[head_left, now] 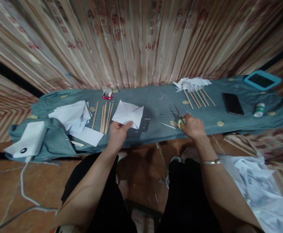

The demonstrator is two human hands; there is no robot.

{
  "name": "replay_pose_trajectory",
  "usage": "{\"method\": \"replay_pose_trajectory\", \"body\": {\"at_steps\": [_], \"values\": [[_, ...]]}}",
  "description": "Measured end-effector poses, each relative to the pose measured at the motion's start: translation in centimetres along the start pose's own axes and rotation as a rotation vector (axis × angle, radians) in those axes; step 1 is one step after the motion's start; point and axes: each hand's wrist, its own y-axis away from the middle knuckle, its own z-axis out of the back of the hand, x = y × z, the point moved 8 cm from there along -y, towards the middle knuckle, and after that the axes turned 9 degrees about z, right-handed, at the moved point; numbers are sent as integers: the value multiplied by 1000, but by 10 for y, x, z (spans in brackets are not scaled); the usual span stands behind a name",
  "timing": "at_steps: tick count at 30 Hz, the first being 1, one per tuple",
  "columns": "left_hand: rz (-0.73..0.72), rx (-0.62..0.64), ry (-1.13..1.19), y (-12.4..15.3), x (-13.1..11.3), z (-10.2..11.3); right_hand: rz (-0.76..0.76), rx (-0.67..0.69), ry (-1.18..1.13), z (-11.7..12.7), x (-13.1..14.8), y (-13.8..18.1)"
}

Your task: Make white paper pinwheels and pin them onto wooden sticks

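A white square of paper [129, 113], creased and slit in from its corners, is pinched at its lower edge by my left hand [119, 132]. Over the table's front edge, my right hand [193, 126] is closed round the pale handles of a pair of scissors [180, 120]. The scissor blades point away from me and stand apart. A thin white paper strip [167, 125] lies just left of the scissors. Close to my left hand, several wooden sticks [103, 116] rest on the cloth.
White paper sheets [70, 113] are piled at left, near a white power strip [33, 139]. A small red box [107, 94] stands behind the sticks. Finished paper pinwheels [194, 84], a phone [233, 103], a glue stick [259, 110] and a blue-framed tablet [262, 80] lie rightward. A plastic bag [257, 187] lies below.
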Motion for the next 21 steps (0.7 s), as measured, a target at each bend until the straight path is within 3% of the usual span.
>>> {"method": "replay_pose_trajectory", "body": {"at_steps": [6, 13, 21], "values": [[65, 18, -25, 5, 9, 6, -65, -6, 51, 2, -4, -22], [189, -6, -12, 17, 17, 19, -39, -91, 33, 1, 2, -23], [183, -31, -40, 29, -1, 29, -45, -184, -73, 0, 12, -36]]}}
